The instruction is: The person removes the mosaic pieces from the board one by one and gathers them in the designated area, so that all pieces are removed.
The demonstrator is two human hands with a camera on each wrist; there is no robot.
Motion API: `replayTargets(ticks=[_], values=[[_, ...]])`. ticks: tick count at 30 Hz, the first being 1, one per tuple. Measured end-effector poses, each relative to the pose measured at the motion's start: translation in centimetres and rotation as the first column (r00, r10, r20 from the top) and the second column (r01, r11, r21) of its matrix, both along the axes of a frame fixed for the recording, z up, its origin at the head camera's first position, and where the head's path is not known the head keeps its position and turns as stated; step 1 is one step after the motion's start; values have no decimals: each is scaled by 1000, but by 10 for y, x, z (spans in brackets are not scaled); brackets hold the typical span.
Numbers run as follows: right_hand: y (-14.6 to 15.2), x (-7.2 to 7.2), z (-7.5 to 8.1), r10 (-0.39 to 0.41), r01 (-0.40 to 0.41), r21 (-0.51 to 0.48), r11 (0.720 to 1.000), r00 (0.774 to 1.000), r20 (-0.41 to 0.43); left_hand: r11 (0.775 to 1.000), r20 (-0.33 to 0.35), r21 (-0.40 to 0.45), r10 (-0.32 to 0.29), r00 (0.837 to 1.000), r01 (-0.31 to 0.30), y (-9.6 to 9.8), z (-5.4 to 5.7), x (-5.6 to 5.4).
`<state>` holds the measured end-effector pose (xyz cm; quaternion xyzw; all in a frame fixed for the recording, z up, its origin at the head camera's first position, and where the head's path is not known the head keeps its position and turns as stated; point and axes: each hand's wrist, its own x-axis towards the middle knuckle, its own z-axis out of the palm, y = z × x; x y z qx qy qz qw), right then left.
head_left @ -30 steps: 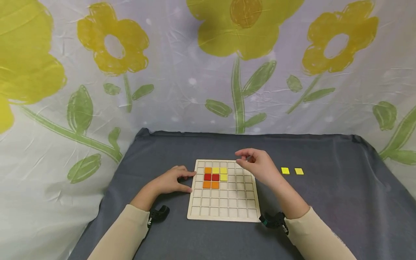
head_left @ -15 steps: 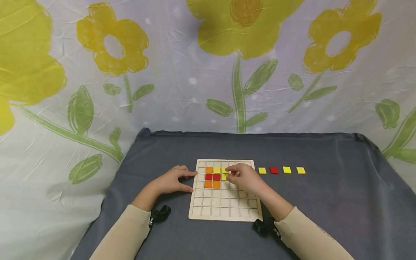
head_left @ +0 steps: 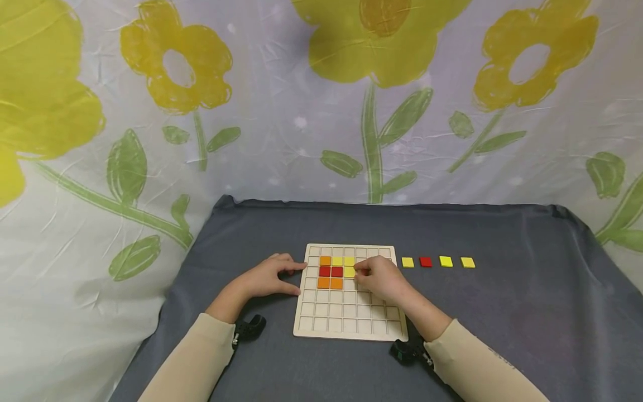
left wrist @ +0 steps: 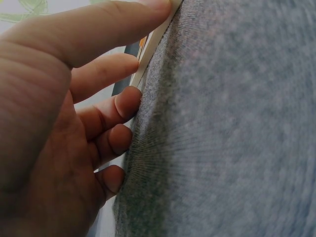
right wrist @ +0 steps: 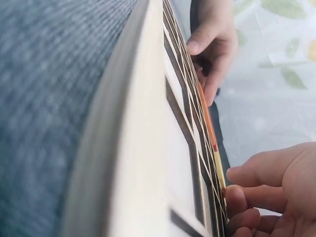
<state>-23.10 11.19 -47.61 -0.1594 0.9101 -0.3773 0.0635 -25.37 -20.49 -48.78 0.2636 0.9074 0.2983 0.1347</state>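
Nearest me there's a pair of beige sleeves point(head_left: 186, 357), each with a black gadget point(head_left: 249, 328) at the wrist, both arms angling in over the grey-draped worktop point(head_left: 502, 335). Between them lies a pale wooden grid board point(head_left: 349, 324), flat, with colored squares sitting in its cells. Going away from the person: two orange tiles point(head_left: 330, 283) side by side, then two red tiles point(head_left: 331, 271) with a yellow tile point(head_left: 349, 272) to their right, then an orange one and two yellows.

Left hand point(head_left: 263, 278) is pretty wide: index and thumb spread apart, tips against the board's left edge, other fingers bent in by the cloth. Right hand point(head_left: 379, 276) is narrow, fingertips bunched low right at that single yellow tile's right side. Honestly can't tell if it's pinching anything.

A bit further out, right of the board, four loose tiles point(head_left: 426, 262) line up yellow, red, yellow, yellow. Behind everything hangs a flowery backdrop point(head_left: 281, 134).
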Motion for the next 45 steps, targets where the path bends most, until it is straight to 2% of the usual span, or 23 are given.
replayTargets(ticks=[4, 11, 19, 24, 31, 38, 45], values=[[-1, 0, -1, -9, 9, 1, 1000, 1000, -13, 1000, -2, -4, 3, 1000, -3, 1, -1, -1], [-5, 1, 0, -68, 69, -50, 996, 997, 23, 1000, 3, 5, 8, 1000, -8, 0, 1, 0], [-6, 0, -4, -64, 60, -100, 993, 997, -37, 1000, -1, 10, -2, 1000, 2, 1, 3, 1], [-5, -2, -6, -67, 59, -79, 995, 993, -96, 1000, -6, 8, 0, 1000, 0, 0, 1, -1], [-5, -2, -4, -29, 32, 17, 999, 987, -156, 1000, -4, 0, 5, 1000, -5, -1, 1, 0], [1, 2, 14, -57, 55, -23, 998, 993, -107, 1000, -9, 2, -2, 1000, 2, 2, 3, 0], [5, 5, 23, -28, 23, -118, 993, 999, -40, 1000, -12, -13, -1, 1000, 1, 1, 2, 1]])
